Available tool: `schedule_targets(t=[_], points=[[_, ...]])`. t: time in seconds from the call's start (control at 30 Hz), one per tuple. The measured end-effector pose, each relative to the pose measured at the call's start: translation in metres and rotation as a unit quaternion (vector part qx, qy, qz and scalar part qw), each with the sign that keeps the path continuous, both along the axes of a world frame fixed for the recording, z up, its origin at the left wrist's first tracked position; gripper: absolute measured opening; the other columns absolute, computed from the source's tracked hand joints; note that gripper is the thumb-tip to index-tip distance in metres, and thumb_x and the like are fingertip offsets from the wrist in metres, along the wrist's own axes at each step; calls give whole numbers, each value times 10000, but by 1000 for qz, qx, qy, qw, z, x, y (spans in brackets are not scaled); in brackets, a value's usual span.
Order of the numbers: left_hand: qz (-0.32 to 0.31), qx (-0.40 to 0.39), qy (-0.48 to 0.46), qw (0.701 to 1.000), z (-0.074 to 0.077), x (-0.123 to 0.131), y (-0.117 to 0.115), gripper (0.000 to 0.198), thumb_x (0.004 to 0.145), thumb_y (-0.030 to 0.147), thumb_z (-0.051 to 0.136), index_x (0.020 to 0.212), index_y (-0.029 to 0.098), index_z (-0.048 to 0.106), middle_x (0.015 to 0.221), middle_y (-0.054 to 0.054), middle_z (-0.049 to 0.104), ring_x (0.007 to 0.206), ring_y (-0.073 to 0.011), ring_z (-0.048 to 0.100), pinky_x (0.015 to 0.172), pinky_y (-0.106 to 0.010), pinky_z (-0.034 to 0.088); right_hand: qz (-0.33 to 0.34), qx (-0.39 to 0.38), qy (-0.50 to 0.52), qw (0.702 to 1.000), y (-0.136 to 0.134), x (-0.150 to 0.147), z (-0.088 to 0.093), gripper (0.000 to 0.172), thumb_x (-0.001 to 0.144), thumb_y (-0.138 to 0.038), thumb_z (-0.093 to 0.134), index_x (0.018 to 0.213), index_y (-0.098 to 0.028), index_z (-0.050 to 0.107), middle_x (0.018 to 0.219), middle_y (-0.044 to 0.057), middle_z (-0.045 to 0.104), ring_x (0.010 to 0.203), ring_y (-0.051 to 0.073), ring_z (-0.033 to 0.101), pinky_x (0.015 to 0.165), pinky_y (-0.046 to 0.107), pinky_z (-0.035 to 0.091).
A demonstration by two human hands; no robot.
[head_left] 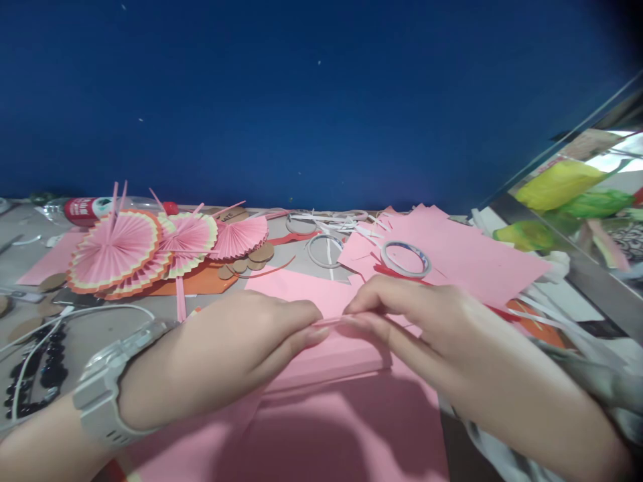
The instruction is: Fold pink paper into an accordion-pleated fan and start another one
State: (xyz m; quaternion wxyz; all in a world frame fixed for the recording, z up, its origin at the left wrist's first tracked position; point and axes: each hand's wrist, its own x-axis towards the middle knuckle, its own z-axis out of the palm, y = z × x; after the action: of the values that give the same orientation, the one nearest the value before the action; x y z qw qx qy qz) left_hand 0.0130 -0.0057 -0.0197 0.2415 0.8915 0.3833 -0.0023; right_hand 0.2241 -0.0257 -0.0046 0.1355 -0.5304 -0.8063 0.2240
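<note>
A pink paper sheet [321, 415] lies in front of me on the table, its far edge turned up into a narrow fold [331, 323]. My left hand [236, 348], with a grey watch [108, 395] on the wrist, pinches that fold from the left with fingers pressed together. My right hand [416, 321] pinches the same fold from the right. The fingertips of both hands nearly meet at the middle of the fold.
Several finished pink pleated paper fans [151, 248] lie at the back left on orange paper. Tape rolls [404, 259] rest on loose pink sheets [452, 258] at the back right, among white paper strips. A bottle [85, 209] lies far left. A blue wall rises behind.
</note>
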Motion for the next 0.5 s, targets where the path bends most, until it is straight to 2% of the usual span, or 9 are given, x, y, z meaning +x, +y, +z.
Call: schedule_targets(t=[0.13,0.27,0.37,0.5], points=[[-1,13,7,1000,7,-3,3,411,952,452,231,682,199,411,572,39,474,490,-115,414,479,-249,221,-6,-14,28,999,6,18,8,221,889,-398,462,749,-242,534,565,-51,557,503,104,524,451,224,379],[-13,21,-3,1000,9,-5,6,382,956,417,251,681,194,393,582,43,474,481,-108,397,474,-252,204,-59,-53,33,996,8,28,18,256,893,-394,448,703,-241,526,527,-44,504,468,93,501,431,206,388],[-16,21,0,1000,7,-7,6,359,959,388,262,684,194,390,595,45,483,491,-109,403,484,-255,202,-81,-40,19,996,7,33,23,283,889,-416,442,680,-243,523,533,-32,506,474,94,479,438,212,381],[-14,32,11,999,5,-9,6,342,959,380,260,698,202,392,607,49,490,499,-114,408,494,-264,196,-100,11,-14,995,10,45,18,352,823,-566,459,689,-257,563,567,-18,544,501,121,501,436,238,399]])
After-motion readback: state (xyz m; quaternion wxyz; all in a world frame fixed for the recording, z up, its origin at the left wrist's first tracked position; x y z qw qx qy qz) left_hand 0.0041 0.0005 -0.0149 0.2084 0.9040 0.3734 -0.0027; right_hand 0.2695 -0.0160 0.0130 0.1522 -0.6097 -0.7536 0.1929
